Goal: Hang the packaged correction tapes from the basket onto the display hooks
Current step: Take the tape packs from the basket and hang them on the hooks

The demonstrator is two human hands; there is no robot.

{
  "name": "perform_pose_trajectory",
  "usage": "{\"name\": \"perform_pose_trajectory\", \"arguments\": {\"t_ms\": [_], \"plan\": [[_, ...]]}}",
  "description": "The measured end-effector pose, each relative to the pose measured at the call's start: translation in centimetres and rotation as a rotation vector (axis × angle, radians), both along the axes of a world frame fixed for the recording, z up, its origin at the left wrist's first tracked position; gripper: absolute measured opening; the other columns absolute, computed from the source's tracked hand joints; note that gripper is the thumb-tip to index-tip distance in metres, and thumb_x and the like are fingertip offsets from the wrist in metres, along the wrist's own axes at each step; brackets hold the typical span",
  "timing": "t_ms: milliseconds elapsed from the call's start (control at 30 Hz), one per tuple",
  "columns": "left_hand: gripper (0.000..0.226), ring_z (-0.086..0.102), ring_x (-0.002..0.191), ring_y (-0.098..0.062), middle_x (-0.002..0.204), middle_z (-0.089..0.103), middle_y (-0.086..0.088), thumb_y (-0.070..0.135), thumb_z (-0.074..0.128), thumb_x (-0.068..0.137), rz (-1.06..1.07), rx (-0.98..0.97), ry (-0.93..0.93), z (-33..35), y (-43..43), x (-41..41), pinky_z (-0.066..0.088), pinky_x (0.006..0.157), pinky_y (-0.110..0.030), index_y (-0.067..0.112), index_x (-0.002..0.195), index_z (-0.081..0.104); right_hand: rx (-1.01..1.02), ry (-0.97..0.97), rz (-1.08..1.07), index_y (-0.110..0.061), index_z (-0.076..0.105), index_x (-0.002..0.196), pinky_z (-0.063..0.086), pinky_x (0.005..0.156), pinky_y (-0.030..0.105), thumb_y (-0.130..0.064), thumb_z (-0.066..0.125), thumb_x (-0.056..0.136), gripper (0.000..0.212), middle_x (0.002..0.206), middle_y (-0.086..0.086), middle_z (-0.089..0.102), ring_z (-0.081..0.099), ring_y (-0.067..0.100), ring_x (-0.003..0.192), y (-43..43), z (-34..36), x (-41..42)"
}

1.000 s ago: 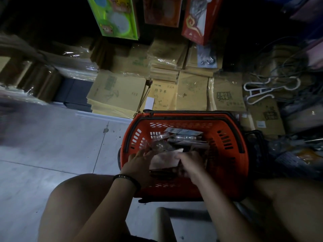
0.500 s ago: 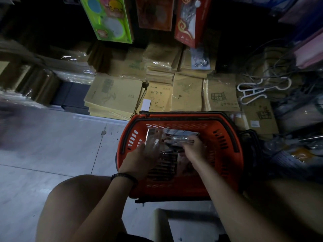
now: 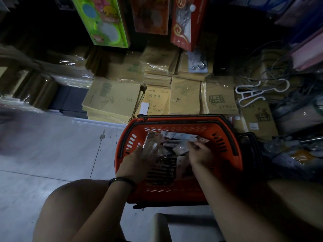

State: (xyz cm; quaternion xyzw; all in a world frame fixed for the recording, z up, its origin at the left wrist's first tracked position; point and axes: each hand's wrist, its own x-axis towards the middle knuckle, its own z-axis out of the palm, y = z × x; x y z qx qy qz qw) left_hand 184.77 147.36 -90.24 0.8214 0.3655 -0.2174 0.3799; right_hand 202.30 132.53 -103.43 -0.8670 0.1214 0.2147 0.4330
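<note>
An orange shopping basket with black handles stands on the floor between my knees. Inside lie several clear-packed correction tapes in a loose heap. My left hand, with a black band on the wrist, is inside the basket's left side and holds a small stack of clear packets upright. My right hand reaches into the middle of the basket, fingers closed around a packet from the heap. No display hooks are in view.
Stacks of yellow exercise books in plastic wrap line the low shelf behind the basket. Boxed toys hang above. White hangers and tangled wires lie at the right. Grey tiled floor spreads left. A pale stool edge sits below.
Both hands moved from the near side of the basket toward its far side. The left hand lifted a stack of packets upright; the right hand closed on a packet in the heap.
</note>
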Motion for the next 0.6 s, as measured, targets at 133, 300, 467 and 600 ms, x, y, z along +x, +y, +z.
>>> {"name": "perform_pose_trajectory", "arguments": {"t_ms": [133, 300, 467, 600], "plan": [[0.050, 0.058, 0.135, -0.029, 0.147, 0.057, -0.005, 0.041, 0.053, 0.107, 0.006, -0.016, -0.010, 0.8, -0.4, 0.1, 0.048, 0.110, -0.045, 0.021, 0.151, 0.043, 0.187, 0.072, -0.113, -0.016, 0.081, 0.085, 0.047, 0.058, 0.013, -0.008, 0.089, 0.077, 0.014, 0.085, 0.000, 0.077, 0.070, 0.010, 0.074, -1.0, 1.7, -0.6], [0.056, 0.045, 0.147, -0.031, 0.159, 0.042, -0.008, 0.037, 0.047, 0.109, 0.091, -0.039, -0.066, 2.9, -1.5, 0.0, 0.042, 0.118, -0.046, 0.019, 0.160, 0.031, 0.448, 0.092, -0.119, -0.014, 0.080, 0.088, 0.059, 0.078, 0.037, 0.004, 0.082, 0.079, 0.020, 0.092, 0.008, 0.080, 0.075, 0.027, 0.092, -2.6, 6.2, -2.6], [0.062, 0.065, 0.120, -0.022, 0.123, 0.070, 0.009, 0.067, 0.078, 0.072, 0.454, -0.294, -0.308, 3.5, -2.2, -1.7, 0.048, 0.111, -0.054, 0.043, 0.126, 0.061, 0.597, 0.061, 0.089, -0.018, 0.077, 0.092, 0.058, 0.090, 0.050, -0.007, 0.077, 0.079, 0.017, 0.109, 0.000, 0.079, 0.074, 0.025, 0.106, -5.1, 12.0, -5.6], [0.026, 0.071, 0.119, -0.028, 0.126, 0.075, 0.002, 0.050, 0.065, 0.097, 0.590, -0.581, -0.466, 6.3, -3.8, -2.3, 0.053, 0.106, -0.061, 0.048, 0.123, 0.068, 0.584, -0.080, 0.272, -0.019, 0.075, 0.091, 0.055, 0.079, 0.035, 0.001, 0.073, 0.084, 0.021, 0.098, 0.000, 0.079, 0.074, 0.018, 0.097, -5.9, 16.6, -6.4]]}}
